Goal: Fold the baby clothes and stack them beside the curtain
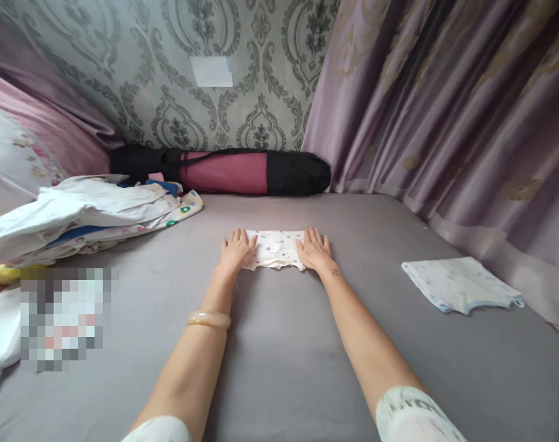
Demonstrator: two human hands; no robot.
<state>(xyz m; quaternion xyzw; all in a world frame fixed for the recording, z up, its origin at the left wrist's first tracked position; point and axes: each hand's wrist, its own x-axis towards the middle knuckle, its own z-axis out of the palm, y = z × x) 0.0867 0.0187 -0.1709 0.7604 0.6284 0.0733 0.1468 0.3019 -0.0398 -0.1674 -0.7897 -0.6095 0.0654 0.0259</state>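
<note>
A small white cloth (277,247) with a scattered print lies flat on the grey sheet, its near edge wavy. My left hand (238,248) rests palm down on its left end, fingers spread and pointing away from me. On the right end lies my right hand (315,249), also palm down with its fingers apart. Neither hand grips the cloth; the parts beneath both palms are hidden.
A folded white garment with blue edging (466,285) lies at the right. White clothes (90,205) are heaped at the left, above a pixelated patch. A black and maroon roll bag (228,172) lies along the patterned wall, beside purple curtains (380,104).
</note>
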